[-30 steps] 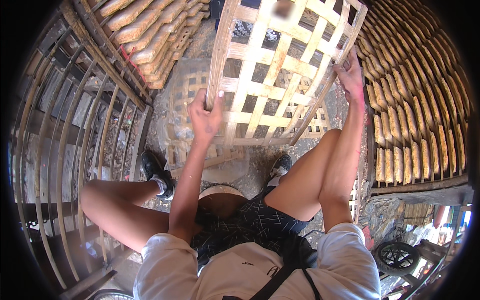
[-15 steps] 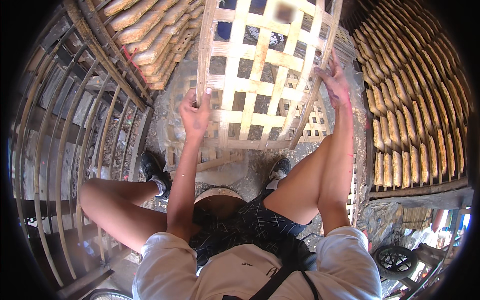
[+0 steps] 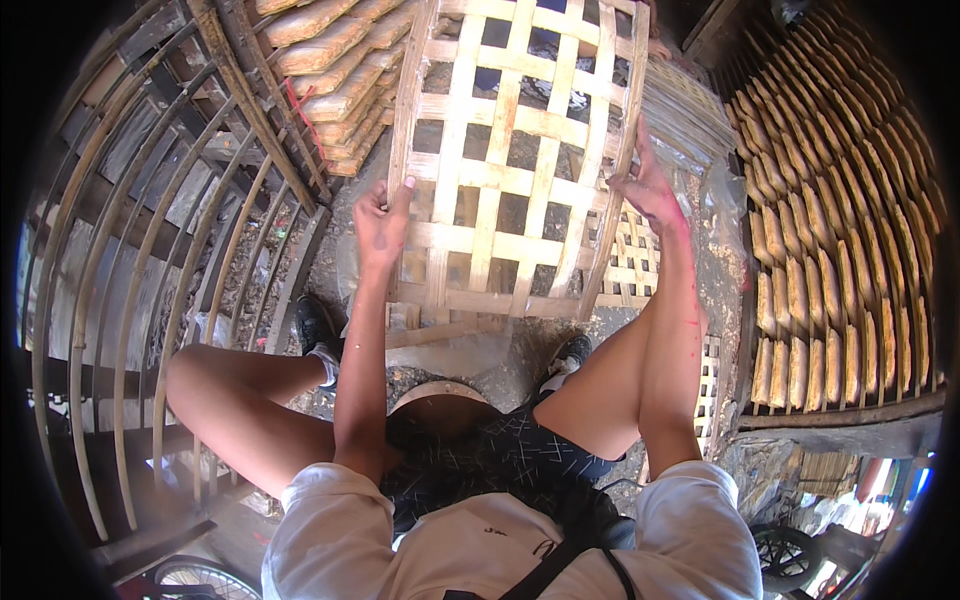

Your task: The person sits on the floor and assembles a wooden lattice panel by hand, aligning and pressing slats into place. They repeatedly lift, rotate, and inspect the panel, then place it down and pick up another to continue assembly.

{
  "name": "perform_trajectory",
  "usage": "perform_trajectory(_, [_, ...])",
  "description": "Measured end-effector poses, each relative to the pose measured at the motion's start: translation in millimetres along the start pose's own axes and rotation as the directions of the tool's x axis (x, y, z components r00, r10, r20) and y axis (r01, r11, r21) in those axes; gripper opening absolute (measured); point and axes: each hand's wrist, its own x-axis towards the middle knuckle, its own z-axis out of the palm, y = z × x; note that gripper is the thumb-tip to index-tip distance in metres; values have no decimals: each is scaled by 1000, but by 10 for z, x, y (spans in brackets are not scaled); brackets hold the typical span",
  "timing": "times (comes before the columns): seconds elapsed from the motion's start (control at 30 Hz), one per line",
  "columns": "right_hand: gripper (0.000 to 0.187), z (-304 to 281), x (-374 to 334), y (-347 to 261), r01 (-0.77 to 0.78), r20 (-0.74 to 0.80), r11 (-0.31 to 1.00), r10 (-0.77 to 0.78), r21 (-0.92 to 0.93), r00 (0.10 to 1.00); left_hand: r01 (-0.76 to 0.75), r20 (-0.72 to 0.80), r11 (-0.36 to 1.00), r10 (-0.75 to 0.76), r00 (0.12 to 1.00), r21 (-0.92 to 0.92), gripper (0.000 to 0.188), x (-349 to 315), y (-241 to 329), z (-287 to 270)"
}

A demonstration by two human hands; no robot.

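Observation:
A woven bamboo lattice panel (image 3: 494, 172) with wooden side rails stands tilted in front of me, between my knees and the far side. My left hand (image 3: 383, 220) is closed round its left rail, the thumb lying on the near face. At the right rail, my right hand (image 3: 655, 195) braces the panel with its thumb on the near side and its fingers stretched along the rail. Red stain marks that wrist and forearm. Below the panel, between my legs, shows part of a round pale seat (image 3: 440, 392).
Racks of long yellowish slabs stand at right (image 3: 800, 300) and upper left (image 3: 335, 85). Bamboo bars (image 3: 170, 300) line the left side. More lattice panels (image 3: 635, 250) lie behind the right rail. Another person's dark patterned clothing (image 3: 545, 45) shows through the lattice. A wheel (image 3: 785, 560) is at lower right.
The panel's right rail and my right hand have shifted left, and the panel's lower edge sits a little lower. Both hands keep their places on the rails. The view has turned slightly.

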Motion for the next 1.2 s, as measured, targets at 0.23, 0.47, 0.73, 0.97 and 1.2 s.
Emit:
perform_trajectory(0.23, [96, 118, -16, -57, -158, 81, 978, 148, 136, 986, 56, -52, 994, -61, 997, -96, 32, 140, -284, -152])
perform_trajectory(0.47, [36, 262, 61, -24, -142, -116, 877, 218, 458, 969, 176, 23, 977, -174, 984, -122, 36, 173, -197, -261])
perform_trajectory(0.73, [54, 405, 118, 347, -202, -251, 826, 378, 527, 891, 185, 44, 980, -182, 982, -73, 40, 193, -304, -133])
perform_trajectory(0.97, [90, 78, 171, 715, -464, -318, 876, 406, -132, 857, 298, 91, 955, -295, 951, -18, 46, -79, -331, 259])
perform_trajectory(1.2, [81, 92, -49, 1113, -583, -310, 807, 532, -96, 788, 468, 193, 883, -463, 865, 19, 50, -198, -589, 340])
